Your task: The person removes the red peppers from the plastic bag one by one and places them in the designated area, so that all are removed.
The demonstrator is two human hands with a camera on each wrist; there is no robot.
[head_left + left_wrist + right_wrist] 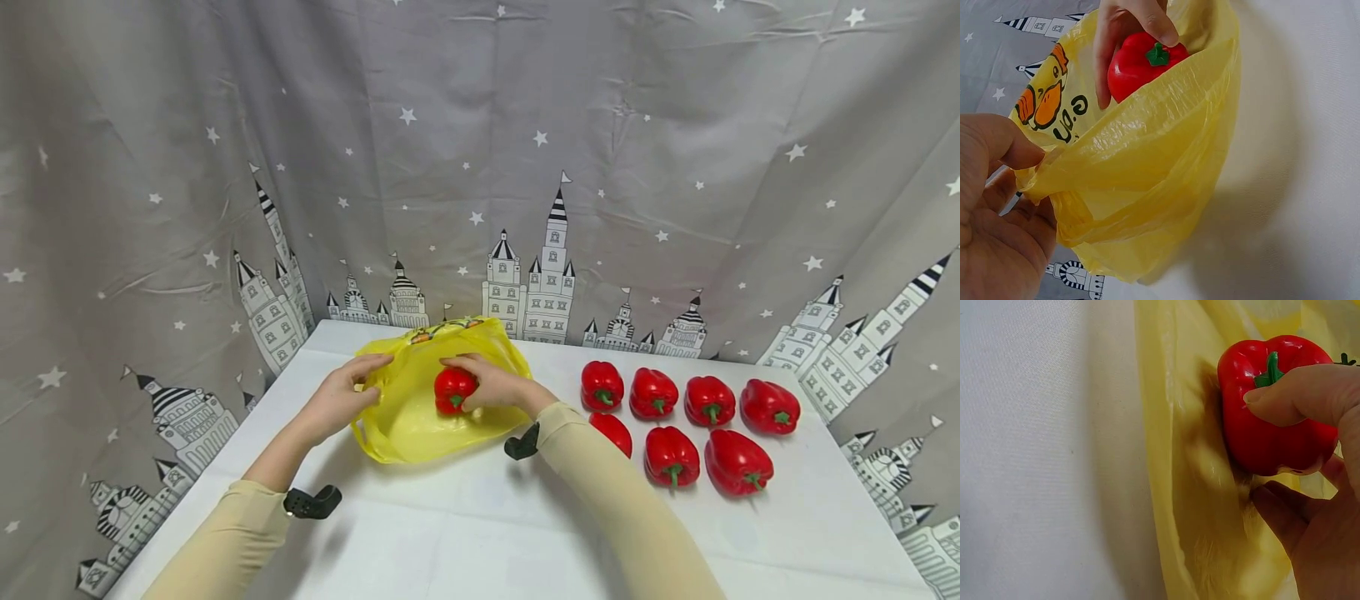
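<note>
A yellow plastic bag (420,446) lies on the table with its mouth spread wide. My left hand (337,400) pinches the bag's left rim between thumb and fingers; the left wrist view shows the film bunched at that hand (997,200). Within the bag's mouth, my right hand (491,385) grips a red bell pepper (453,388). In the right wrist view, the thumb lies across the pepper (1279,437) beside its green stem, and the other fingers reach round its far side. A cartoon print (1047,103) shows on the bag's inner face in the left wrist view.
Several more red bell peppers (671,457) stand in two rows on the right of the white table (420,533). The right forearm partly covers the nearest one (613,433). A grey curtain (465,167) with castles and stars hangs behind and at both sides.
</note>
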